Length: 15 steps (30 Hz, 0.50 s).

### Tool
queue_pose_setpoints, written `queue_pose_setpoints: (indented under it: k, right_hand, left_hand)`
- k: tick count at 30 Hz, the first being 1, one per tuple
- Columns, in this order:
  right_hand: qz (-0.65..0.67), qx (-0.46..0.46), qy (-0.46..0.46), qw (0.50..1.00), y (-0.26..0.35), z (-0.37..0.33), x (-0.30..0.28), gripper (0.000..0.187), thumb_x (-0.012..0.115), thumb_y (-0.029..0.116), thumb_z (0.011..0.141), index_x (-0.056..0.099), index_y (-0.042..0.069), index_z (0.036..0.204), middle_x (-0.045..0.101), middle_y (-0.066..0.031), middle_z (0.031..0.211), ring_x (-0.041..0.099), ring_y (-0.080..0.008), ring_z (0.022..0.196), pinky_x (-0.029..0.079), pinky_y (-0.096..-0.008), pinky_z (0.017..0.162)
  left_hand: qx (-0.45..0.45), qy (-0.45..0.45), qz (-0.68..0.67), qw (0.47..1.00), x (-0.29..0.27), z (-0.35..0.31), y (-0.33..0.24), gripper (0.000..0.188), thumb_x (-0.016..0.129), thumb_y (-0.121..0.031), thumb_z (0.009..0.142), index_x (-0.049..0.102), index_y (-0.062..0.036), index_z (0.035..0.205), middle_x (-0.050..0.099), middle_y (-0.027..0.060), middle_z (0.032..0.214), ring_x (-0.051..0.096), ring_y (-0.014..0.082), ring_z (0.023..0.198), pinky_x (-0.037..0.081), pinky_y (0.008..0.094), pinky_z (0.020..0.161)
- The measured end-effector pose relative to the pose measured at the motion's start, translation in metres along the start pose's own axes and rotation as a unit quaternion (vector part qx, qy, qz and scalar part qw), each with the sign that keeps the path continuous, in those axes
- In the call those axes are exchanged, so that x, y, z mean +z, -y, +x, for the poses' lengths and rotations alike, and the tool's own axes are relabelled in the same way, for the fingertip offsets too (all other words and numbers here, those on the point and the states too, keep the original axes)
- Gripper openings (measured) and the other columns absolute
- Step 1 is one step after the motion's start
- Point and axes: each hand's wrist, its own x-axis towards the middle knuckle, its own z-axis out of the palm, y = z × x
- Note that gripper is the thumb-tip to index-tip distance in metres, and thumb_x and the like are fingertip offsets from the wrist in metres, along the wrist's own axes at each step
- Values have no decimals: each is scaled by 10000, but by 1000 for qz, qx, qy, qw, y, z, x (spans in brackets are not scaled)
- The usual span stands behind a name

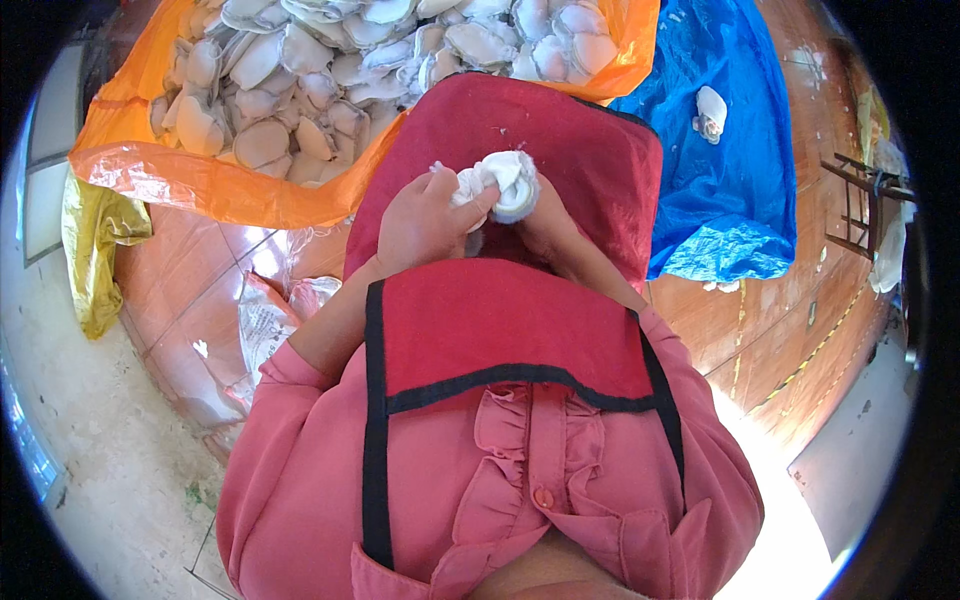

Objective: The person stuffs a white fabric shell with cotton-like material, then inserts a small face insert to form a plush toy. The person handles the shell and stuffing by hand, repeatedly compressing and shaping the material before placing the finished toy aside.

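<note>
Above my lap, a bunched white piece of soft fabric (514,184), with a fuzzy greyish edge, is between my two hands. My left hand (428,222) is closed on its left side, the thumb pressed across the front. On the other side my right hand (545,218) curls around it, its fingers mostly hidden behind the fabric. Beneath both hands spreads the red apron (600,160) over my knees. What lies inside the folds cannot be made out.
Ahead to the left, an orange plastic sheet (130,170) holds a heap of pale oval fabric pieces (300,60). At the right lies a blue plastic sheet (740,190) with one small white piece (710,113) on it. A yellow bag (90,250) and a dark rack (850,205) stand at the sides.
</note>
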Motion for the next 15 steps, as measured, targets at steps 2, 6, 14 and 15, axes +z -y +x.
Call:
queue_pose_setpoints:
  k: [2,6,14,15]
  right_hand:
    - [-101,-70,14,992,-2,-4,-1,203,549,116,920,624,63,1102,656,-45,1037,631,-157,923,515,-313,832]
    - [-53,-73,42,995,-14,1,-5,197,560,120,916,626,65,1092,654,-43,1037,619,-150,938,503,-307,842]
    - [116,0,118,986,-9,-11,-3,377,568,103,898,495,38,1262,603,-94,1170,605,-217,1063,485,-354,937]
    - [186,22,150,971,-13,-8,-11,459,573,97,891,429,57,1325,564,-114,1233,584,-244,1113,463,-389,985]
  left_hand:
    - [51,-17,22,998,-1,-3,6,409,673,-195,746,649,-278,1146,458,67,775,547,261,695,451,378,596]
    - [121,-39,44,991,0,-6,16,392,676,-214,735,662,-319,1112,440,52,748,521,247,664,425,362,578]
    - [106,-53,-8,993,-5,-25,35,351,703,-307,691,703,-281,1042,501,64,821,565,272,752,452,389,636]
    - [94,-49,-20,994,-4,-28,38,358,707,-329,683,707,-269,1036,516,72,843,573,279,776,458,393,650]
